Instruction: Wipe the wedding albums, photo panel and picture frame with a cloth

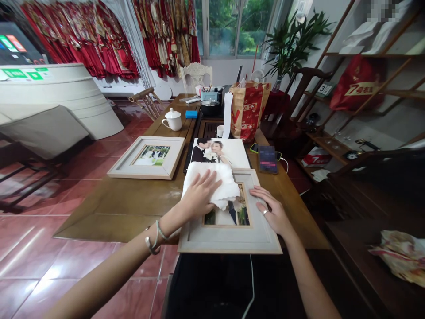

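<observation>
A picture frame (232, 241) with a pale grey border lies at the table's near edge, its front end jutting out over my lap. On its upper left part rests a white cloth (217, 199), hiding part of the photo (244, 206) inside. My left hand (201, 192) lies flat on this cloth, fingers spread. At the frame's right side, my right hand (270, 210) touches the border with outstretched fingers and thumb. Just beyond the frame is a wedding photo print (229, 153), its lower part covered by the cloth.
A second framed photo (151, 156) lies at the left on the wooden table (133, 204). Farther back stand a lidded white mug (172, 119), a blue box (191, 114) and a red paper bag (247, 110). Phones (268, 159) with a white cable lie at right.
</observation>
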`<state>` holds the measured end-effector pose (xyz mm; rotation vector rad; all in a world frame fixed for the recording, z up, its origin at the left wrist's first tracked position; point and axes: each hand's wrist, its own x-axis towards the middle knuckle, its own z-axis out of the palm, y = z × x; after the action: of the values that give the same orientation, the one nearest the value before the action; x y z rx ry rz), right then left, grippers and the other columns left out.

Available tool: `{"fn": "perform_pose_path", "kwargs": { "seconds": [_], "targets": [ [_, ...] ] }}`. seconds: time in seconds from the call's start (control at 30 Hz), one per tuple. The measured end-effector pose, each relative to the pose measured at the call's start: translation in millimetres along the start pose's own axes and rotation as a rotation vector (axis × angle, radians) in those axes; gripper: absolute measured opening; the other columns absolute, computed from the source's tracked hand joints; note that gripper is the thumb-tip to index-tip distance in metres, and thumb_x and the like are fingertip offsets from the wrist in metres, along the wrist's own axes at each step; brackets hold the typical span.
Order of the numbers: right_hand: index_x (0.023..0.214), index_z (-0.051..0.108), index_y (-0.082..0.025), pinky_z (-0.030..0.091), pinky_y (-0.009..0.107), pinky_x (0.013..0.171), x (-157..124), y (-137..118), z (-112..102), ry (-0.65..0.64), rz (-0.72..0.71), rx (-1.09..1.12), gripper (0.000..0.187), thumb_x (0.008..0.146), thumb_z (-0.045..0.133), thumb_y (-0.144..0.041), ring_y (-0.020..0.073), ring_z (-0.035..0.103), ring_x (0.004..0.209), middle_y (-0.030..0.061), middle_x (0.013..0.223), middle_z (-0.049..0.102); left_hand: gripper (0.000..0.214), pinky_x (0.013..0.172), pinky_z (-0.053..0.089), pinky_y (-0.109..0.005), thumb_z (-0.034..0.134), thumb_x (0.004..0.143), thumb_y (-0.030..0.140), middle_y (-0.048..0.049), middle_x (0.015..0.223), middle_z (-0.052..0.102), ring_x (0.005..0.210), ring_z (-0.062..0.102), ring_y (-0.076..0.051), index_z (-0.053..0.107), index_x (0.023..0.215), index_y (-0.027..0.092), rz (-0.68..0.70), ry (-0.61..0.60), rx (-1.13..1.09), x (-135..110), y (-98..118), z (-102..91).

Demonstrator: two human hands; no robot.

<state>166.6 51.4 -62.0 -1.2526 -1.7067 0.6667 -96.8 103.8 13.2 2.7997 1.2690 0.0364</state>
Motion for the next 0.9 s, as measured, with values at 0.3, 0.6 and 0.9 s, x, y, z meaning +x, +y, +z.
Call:
{"fn": "perform_pose_path", "kwargs": {
  "seconds": [0.3, 0.6, 0.9],
  "targets": [
    [0.114, 0.065, -0.025, 0.033, 0.052, 0.110, -0.1, -0.4, 0.3, 0.004, 0.001, 0.007, 0.030, 0.088, 0.050, -0.024, 0.0256, 0.046, 0.129, 0.0066, 0.126, 0.062, 0.062, 0.114, 0.020, -0.045, 0.039, 0.078, 0.006, -0.0106, 0.147, 0.037, 0.141, 0.019, -0.023, 0.037, 0.140, 0.014, -0.102, 0.149, -0.233, -36.4, 6.5, 7.9],
    [0.115, 0.063, -0.025, 0.032, 0.050, 0.111, -0.3, 1.8, -0.8, -0.018, -0.003, -0.010, 0.030, 0.089, 0.049, -0.024, 0.0245, 0.045, 0.130, 0.0068, 0.128, 0.060, 0.074, 0.113, 0.013, -0.051, 0.052, 0.075, 0.009, -0.0151, 0.153, 0.022, 0.141, 0.007, -0.034, 0.029, 0.145, 0.016, -0.182, 0.137, -0.026, 7.1, 0.1, 10.1],
    [0.114, 0.064, -0.024, 0.034, 0.049, 0.109, -0.4, 2.3, -0.6, -0.011, -0.017, -0.013, 0.029, 0.089, 0.049, -0.024, 0.0241, 0.046, 0.129, 0.0075, 0.126, 0.061, 0.074, 0.109, 0.021, -0.057, 0.054, 0.076, 0.010, -0.0214, 0.149, 0.028, 0.137, 0.017, -0.043, 0.030, 0.145, 0.017, -0.178, -0.150, 0.005, -35.6, 43.2, -6.8]
  ]
}}
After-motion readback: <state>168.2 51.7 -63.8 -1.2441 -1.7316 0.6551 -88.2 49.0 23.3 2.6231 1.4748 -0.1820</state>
